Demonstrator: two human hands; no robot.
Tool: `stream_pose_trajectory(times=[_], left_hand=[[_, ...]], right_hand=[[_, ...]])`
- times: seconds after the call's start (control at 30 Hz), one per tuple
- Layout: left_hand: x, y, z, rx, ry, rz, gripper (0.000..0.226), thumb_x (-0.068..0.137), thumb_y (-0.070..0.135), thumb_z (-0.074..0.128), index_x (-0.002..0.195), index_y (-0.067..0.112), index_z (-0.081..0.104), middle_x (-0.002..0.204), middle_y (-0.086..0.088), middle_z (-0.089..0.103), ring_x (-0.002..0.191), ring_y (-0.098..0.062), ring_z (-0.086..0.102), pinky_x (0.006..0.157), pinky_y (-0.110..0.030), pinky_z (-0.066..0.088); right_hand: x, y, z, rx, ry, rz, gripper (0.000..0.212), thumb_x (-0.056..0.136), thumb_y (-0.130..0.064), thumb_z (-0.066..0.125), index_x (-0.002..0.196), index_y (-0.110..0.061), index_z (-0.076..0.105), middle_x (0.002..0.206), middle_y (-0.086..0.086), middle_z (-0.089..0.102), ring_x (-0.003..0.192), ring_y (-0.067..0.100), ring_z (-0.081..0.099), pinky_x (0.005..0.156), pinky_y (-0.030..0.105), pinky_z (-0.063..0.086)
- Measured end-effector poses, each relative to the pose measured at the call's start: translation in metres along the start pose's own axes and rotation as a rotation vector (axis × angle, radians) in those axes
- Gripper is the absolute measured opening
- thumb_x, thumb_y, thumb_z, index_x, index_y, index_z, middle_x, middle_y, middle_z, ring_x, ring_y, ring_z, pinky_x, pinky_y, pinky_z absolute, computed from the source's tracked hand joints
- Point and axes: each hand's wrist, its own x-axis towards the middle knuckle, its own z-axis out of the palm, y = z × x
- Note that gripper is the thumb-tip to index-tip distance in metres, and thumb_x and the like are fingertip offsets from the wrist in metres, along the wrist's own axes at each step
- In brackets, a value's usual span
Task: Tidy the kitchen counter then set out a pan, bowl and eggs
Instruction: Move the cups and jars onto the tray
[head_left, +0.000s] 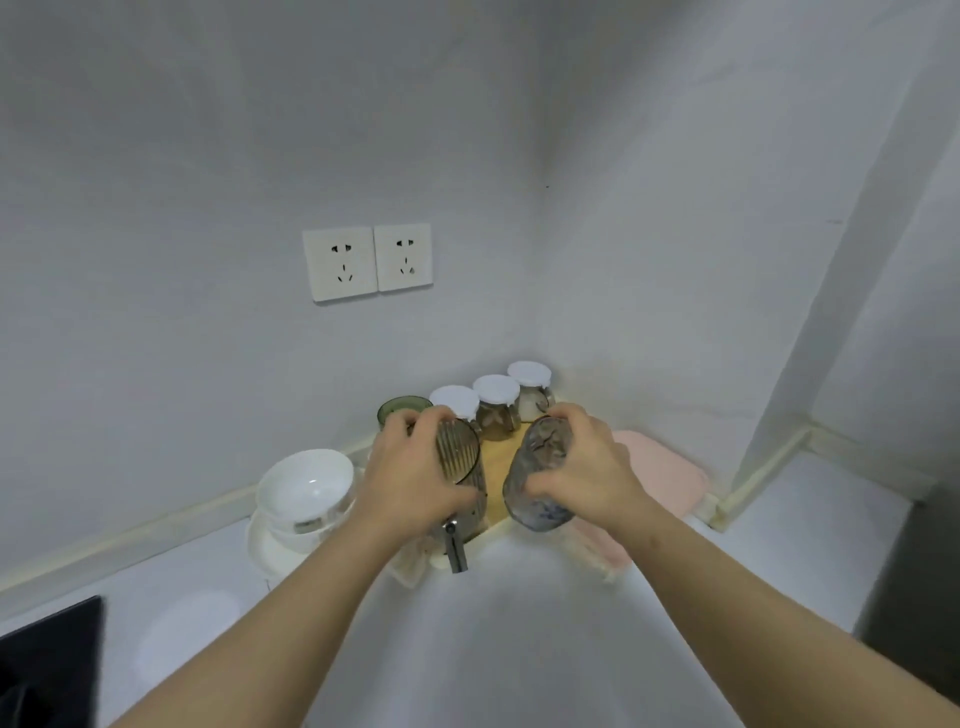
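Entry, far corner of the white kitchen counter, as seen from beside the person.

1. Left hand: fingers wrapped round a ribbed amber-tinted glass tumbler, held tilted.
2. Right hand: curled round a clear blue-tinged patterned glass, also tilted. The two glasses are close together but apart.
3. Both glasses are over a pale wooden board; I cannot tell whether either one rests on it.
4. Behind them: three glass jars with white lids and, to their left, a green glass cup.
5. Left: a stack of white bowls (one of these could serve the later step).
6. Right: a pink folded cloth.
7. Near edge of the board: a grey metal handle pointing toward us.

Step in hand, as I judge it: tidying the glasses into the corner. To do it well, bring each glass upright before setting it down. Place one at a time, clear of the jars and of the other glass. Smooth glass slips, so keep a firm grip low on the wall.
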Motion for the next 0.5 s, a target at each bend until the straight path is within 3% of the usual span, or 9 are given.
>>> stream_pose_trajectory(times=[0.23,0.5], left_hand=[[0.063,0.003,0.033,0.002,0.076,-0.156,0.08,0.062,0.022,0.073,0.133,0.03,0.036,0.132,-0.001,0.031,0.122,-0.023,0.035,0.095,-0.037,0.047],[0.127,0.008,0.081,0.155,-0.062,-0.103,0.078,0.065,0.028,0.071,0.134,0.029,0.034,0.133,-0.002,0.032,0.12,-0.026,0.038,0.097,-0.035,0.042]], right_hand=[[0.101,0.016,0.002,-0.006,-0.098,-0.026,0.079,0.058,-0.031,0.073,0.128,-0.035,0.038,0.127,0.003,0.045,0.12,0.033,0.043,0.096,0.038,0.04],[0.176,0.046,0.011,-0.108,-0.143,-0.028,0.075,0.066,-0.026,0.071,0.133,-0.029,0.037,0.13,0.007,0.045,0.12,0.034,0.045,0.102,0.04,0.04]])
